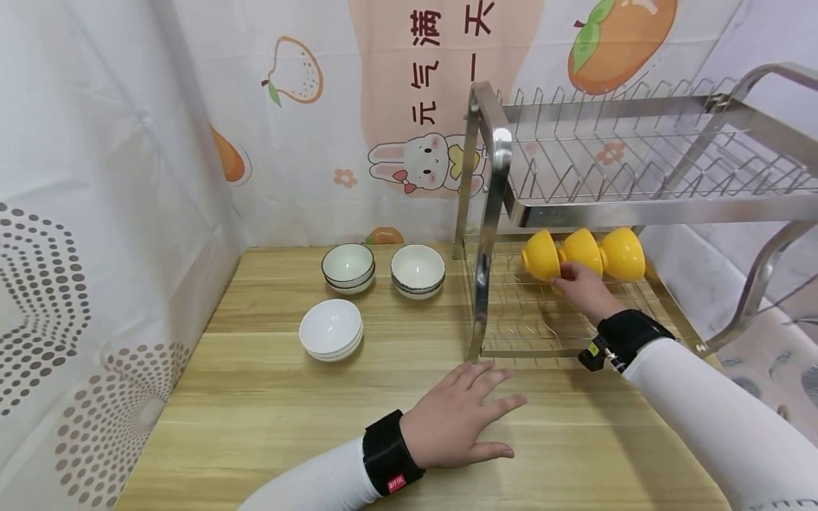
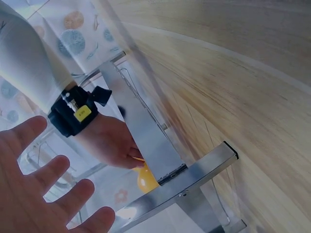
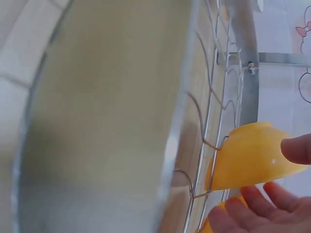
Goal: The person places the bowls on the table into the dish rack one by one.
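Three yellow bowls stand on edge in a row on the lower tier of a metal dish rack [image 1: 562, 213]. My right hand [image 1: 584, 289] pinches the lower rim of the leftmost yellow bowl [image 1: 540, 257], which sits against the rack wires. In the right wrist view the thumb [image 3: 297, 148] lies on the outside of this bowl [image 3: 257, 155], with the fingers at its rim. The middle bowl [image 1: 583, 250] and the right bowl [image 1: 623, 254] are beside it. My left hand [image 1: 456, 419] is held over the table before the rack, fingers spread, holding nothing.
Left of the rack, stacked bowls stand on the wooden table [image 1: 255, 397]: white ones [image 1: 330, 328], dark-rimmed white ones [image 1: 418, 270] and dark-rimmed pale green ones [image 1: 348, 266]. The rack's upper tier [image 1: 664, 160] overhangs the yellow bowls. A printed curtain [image 1: 294, 163] hangs behind.
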{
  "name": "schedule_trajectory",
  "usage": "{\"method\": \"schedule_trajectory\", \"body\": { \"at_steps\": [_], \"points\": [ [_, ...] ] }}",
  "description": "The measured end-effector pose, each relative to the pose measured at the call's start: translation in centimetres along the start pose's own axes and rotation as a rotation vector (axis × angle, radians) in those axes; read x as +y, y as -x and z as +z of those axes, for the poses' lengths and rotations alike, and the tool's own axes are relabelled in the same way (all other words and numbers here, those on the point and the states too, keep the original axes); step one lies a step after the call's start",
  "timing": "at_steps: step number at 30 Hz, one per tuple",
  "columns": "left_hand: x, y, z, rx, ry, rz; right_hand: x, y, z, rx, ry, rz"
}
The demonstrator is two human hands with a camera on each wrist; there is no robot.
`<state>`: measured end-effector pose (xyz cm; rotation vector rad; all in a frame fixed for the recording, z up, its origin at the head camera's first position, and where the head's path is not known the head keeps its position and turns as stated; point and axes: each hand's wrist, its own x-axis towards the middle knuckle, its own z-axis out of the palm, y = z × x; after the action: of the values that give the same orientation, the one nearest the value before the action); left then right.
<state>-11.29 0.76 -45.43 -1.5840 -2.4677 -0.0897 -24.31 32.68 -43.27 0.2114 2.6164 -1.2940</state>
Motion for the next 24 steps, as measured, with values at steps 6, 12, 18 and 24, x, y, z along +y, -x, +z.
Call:
{"method": "schedule_trajectory", "body": {
  "at_steps": [6,12,18,24],
  "points": [
    [-0.4,0.6,-0.4,-0.003,0.06,-0.086,0.0,2.3,-0.1,0.019,-0.051,-0.024],
    [-1.8,1.8,-1.2,-0.013,0.106,-0.204,0.0,6.5,0.5,0.075,0.014,-0.156],
    [-3.2,3.4,-2.0,0.002,0.105,-0.294,0.2,11.9,2.3,0.159,0.229,-0.33],
    [-3.6,4.5,-1.9,0.014,0.124,-0.339,1.6,15.4,5.0,0.256,0.456,-0.515]
  ]
}}
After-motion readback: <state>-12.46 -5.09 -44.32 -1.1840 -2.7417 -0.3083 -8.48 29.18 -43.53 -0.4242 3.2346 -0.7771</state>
